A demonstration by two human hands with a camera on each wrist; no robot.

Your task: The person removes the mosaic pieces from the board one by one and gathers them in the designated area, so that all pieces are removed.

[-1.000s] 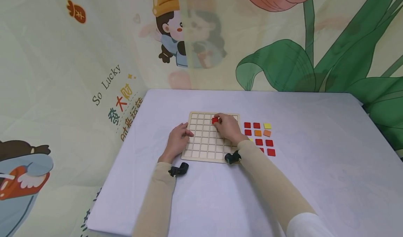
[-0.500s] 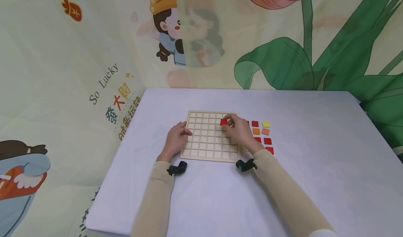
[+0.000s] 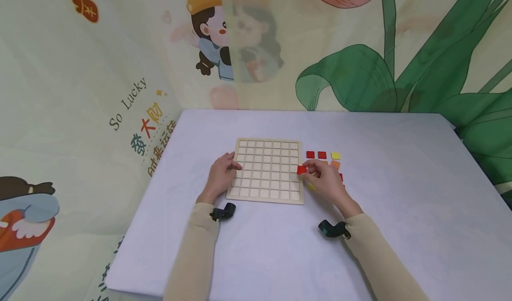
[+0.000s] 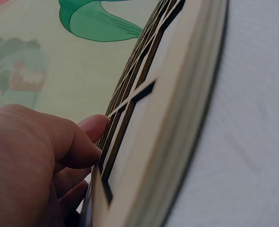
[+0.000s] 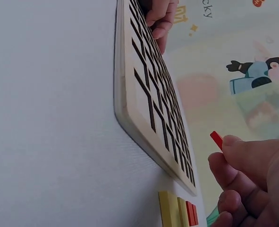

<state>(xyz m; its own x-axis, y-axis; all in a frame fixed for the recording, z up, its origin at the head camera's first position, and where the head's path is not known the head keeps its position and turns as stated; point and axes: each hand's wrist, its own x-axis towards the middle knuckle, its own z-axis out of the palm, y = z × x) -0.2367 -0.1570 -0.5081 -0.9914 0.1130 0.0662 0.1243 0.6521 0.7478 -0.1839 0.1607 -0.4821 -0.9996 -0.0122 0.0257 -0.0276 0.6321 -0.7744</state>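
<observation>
My right hand (image 3: 326, 181) pinches a small red square tile (image 3: 302, 170) between thumb and fingertips, above the right edge of a wooden grid board (image 3: 264, 201). In the right wrist view, the red tile (image 5: 216, 140) shows edge-on, raised apart from the board (image 5: 134, 113). The board lies flat on the table, and no tiles show in its cells. My left hand (image 3: 220, 176) rests at the board's left rim, its fingers loosely bent. The left wrist view has the thumb and fingers (image 4: 78, 149) touching the rim, partly hidden behind the hand.
Loose tiles lie right of the board, including a red tile (image 3: 310, 154), a yellow tile (image 3: 335, 155) and an orange tile (image 3: 336, 164). My right hand covers part of this group. The white-covered table (image 3: 264, 247) meets a printed cloth backdrop (image 3: 256, 101).
My right hand has moved right and toward me with the red tile, from above the board's far part to its right edge. My left hand stays at the left rim.
</observation>
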